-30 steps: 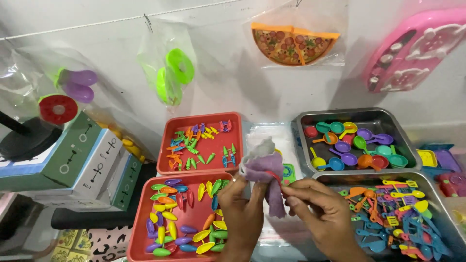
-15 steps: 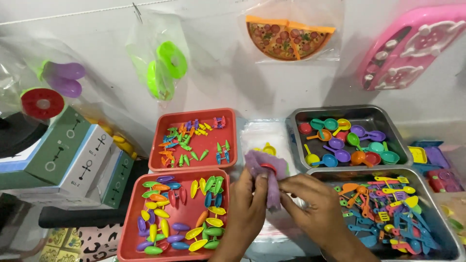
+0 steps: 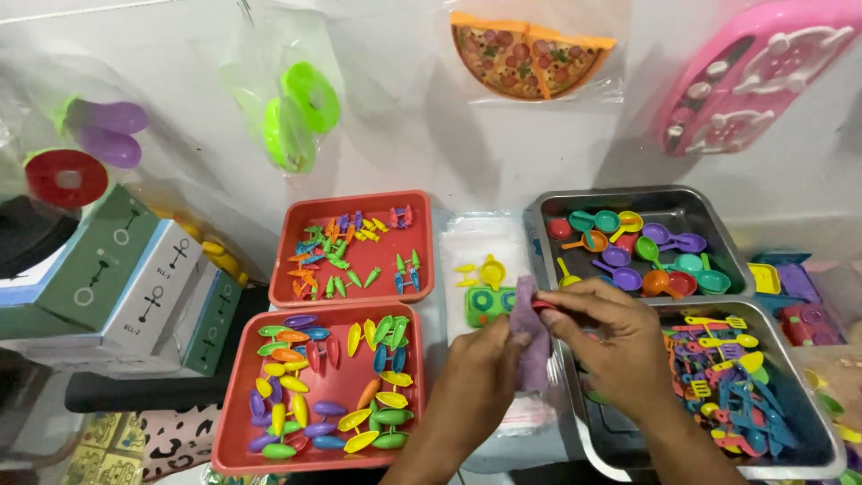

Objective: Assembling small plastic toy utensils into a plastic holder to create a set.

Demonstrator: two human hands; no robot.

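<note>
Two hands, the left hand (image 3: pixel 480 377) and right hand (image 3: pixel 611 337), meet at lower centre, both pinching a purple toy piece (image 3: pixel 533 346) between the red tray (image 3: pixel 235 454) and metal tray (image 3: pixel 813 458), apparently mid-assembly.

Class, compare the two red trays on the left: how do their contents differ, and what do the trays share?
The far red tray holds small, thin pieces, loosely scattered with bare floor showing. The near red tray holds larger, rounder, leaf-shaped pieces that fill it more. Both are red, rectangular, shallow, and hold mixed-colour plastic pieces; neither hand touches them.
</note>
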